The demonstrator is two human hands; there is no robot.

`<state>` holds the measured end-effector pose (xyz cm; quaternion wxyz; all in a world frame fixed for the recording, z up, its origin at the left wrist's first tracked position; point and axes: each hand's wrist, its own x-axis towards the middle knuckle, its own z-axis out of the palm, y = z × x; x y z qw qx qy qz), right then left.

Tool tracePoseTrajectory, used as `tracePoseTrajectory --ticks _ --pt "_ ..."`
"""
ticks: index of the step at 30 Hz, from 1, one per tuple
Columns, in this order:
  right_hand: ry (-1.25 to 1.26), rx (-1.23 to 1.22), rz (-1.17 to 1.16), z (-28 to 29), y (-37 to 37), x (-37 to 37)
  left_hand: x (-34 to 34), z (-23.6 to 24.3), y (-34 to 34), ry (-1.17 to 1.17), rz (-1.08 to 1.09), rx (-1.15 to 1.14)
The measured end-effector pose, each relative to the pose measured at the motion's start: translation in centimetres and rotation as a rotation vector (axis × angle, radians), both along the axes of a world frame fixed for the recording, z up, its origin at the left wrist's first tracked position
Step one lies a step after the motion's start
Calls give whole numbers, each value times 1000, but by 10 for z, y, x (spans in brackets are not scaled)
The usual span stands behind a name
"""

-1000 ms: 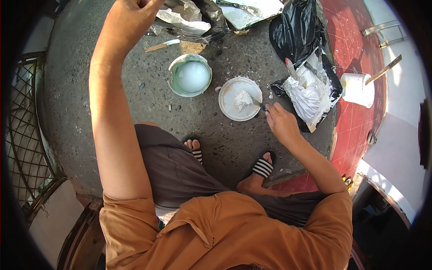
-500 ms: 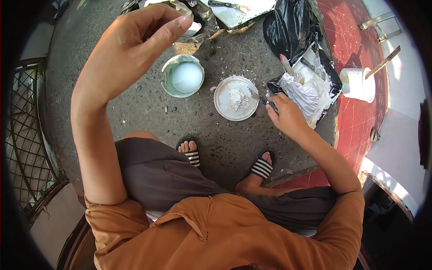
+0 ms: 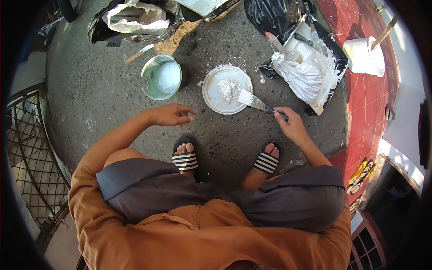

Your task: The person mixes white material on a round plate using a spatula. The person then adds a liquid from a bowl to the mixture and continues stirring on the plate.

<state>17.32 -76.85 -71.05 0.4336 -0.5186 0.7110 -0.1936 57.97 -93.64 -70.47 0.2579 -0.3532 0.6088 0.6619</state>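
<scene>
My right hand grips a putty knife by its dark handle; the powder-dusted blade reaches over the rim of a round white lid, beside a heap of white powder on it. My left hand hangs over the concrete below a broken-edged pale green tub holding milky white liquid, its fingers loosely bent and apart with nothing in them. A second knife with a wooden handle lies above the tub.
An open bag and a white tray are at the top. Black plastic and a crumpled white bundle lie right of the lid. A bucket with a stick and sandals rest on red tiles; a metal grille stands left.
My left hand has come down from high at upper left to below the tub. The knife's blade has drawn back from the powder toward the lid's rim. The view has shifted.
</scene>
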Motion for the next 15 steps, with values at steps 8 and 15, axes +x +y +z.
tracePoseTrajectory --ticks 8,15 --pt "-218 291 -225 -18 -4 11 -6 -57 23 61 -17 -536" --pt "-74 -115 -10 4 -17 22 -10 -14 -1 87 -162 -345"
